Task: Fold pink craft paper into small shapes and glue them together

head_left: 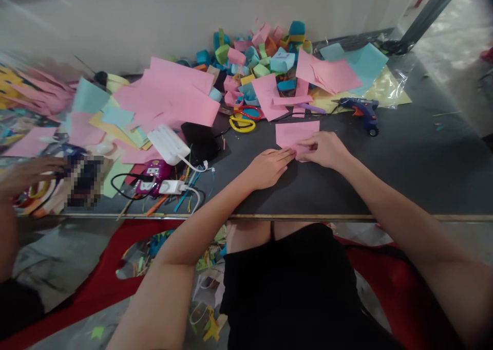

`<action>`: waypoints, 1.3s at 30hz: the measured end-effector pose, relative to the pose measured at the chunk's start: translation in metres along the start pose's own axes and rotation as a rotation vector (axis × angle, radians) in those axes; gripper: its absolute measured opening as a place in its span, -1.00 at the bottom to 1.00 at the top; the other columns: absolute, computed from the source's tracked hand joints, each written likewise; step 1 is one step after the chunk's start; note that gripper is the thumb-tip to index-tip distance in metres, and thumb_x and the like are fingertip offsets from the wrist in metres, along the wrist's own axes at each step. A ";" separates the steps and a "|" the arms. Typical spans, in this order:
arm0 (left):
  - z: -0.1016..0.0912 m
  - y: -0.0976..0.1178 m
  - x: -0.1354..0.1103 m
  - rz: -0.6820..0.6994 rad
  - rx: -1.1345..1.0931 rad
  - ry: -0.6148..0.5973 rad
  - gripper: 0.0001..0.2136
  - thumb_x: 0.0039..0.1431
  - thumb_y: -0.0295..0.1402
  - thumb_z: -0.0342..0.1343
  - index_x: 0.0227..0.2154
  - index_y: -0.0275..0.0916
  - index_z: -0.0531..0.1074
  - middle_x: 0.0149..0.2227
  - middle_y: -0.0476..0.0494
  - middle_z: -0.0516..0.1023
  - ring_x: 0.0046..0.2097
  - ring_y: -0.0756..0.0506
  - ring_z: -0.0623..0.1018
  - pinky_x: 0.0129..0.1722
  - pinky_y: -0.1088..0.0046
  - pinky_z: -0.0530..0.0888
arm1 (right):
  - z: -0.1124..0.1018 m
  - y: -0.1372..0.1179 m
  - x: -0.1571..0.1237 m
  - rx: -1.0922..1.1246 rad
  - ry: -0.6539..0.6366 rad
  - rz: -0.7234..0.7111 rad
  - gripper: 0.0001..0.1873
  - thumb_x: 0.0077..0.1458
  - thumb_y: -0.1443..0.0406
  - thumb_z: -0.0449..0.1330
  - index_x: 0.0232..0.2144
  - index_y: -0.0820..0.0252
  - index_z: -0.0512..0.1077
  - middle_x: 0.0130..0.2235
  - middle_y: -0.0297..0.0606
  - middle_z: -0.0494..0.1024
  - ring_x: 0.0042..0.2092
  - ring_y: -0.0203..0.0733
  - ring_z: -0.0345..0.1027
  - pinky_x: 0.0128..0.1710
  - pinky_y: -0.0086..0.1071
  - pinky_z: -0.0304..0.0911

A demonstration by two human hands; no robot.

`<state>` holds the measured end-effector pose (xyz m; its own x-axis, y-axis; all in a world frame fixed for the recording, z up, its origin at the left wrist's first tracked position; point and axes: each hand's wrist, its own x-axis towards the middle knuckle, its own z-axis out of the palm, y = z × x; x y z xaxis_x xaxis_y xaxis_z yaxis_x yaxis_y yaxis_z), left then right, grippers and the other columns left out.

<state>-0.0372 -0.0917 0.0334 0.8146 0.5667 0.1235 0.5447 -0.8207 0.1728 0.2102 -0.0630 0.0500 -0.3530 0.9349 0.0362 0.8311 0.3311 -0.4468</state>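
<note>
A small pink sheet of paper (pixel 295 132) lies on the dark table (pixel 404 160) in front of me. My left hand (pixel 268 167) rests flat, fingers stretched toward the sheet's near edge and touching it. My right hand (pixel 325 148) has its fingers curled down on the sheet's near right corner, pressing or pinching it. Both hands meet at that near edge.
A blue glue gun (pixel 362 109) lies to the right, yellow and red scissors (pixel 243 118) to the left. Pink sheets (pixel 173 95) and folded paper pieces (pixel 262 49) are piled behind. A white charger (pixel 168 143) with cables sits left. Another person's hand (pixel 23 172) reaches in at far left.
</note>
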 end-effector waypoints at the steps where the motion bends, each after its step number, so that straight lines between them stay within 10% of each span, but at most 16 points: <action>1: -0.001 0.000 0.000 -0.011 -0.002 -0.004 -0.54 0.48 -0.42 -0.12 0.36 -0.37 0.33 0.39 -0.34 0.39 0.43 -0.14 0.40 0.37 0.18 0.38 | 0.000 0.000 0.000 -0.011 -0.002 0.000 -0.54 -0.01 0.05 0.49 -0.04 0.00 0.72 -0.16 -0.19 0.77 -0.13 0.07 0.61 -0.15 -0.19 0.39; 26: 0.000 -0.003 -0.002 -0.151 -0.050 0.028 -0.50 0.53 -0.26 -0.17 0.39 -0.37 0.28 0.43 -0.39 0.33 0.45 -0.21 0.35 0.40 0.05 0.36 | -0.010 -0.017 -0.010 -0.188 -0.034 0.015 -0.67 0.11 -0.04 0.40 -0.46 0.04 0.68 -0.29 -0.25 0.68 -0.23 -0.09 0.48 -0.36 -0.29 0.08; 33: 0.004 -0.009 0.001 -0.047 0.000 -0.021 -0.41 0.57 -0.07 -0.29 0.44 -0.32 0.18 0.49 -0.35 0.20 0.50 -0.20 0.26 0.47 0.06 0.26 | -0.002 0.005 0.000 -0.008 0.034 0.016 -0.49 -0.04 0.05 0.46 0.01 -0.06 0.70 -0.26 -0.29 0.75 -0.22 -0.04 0.57 -0.22 -0.26 0.31; 39: 0.004 -0.010 0.001 -0.043 0.009 -0.035 -0.38 0.56 0.00 -0.31 0.44 -0.29 0.19 0.49 -0.32 0.20 0.51 -0.17 0.24 0.48 0.13 0.25 | -0.001 0.023 0.007 0.094 0.001 -0.062 -0.55 0.00 0.10 0.42 -0.03 0.03 0.72 -0.33 -0.26 0.74 -0.29 -0.08 0.58 -0.22 -0.27 0.36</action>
<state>-0.0406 -0.0831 0.0280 0.7967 0.5988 0.0822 0.5810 -0.7962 0.1688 0.2268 -0.0484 0.0410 -0.4022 0.9131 0.0675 0.7634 0.3751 -0.5258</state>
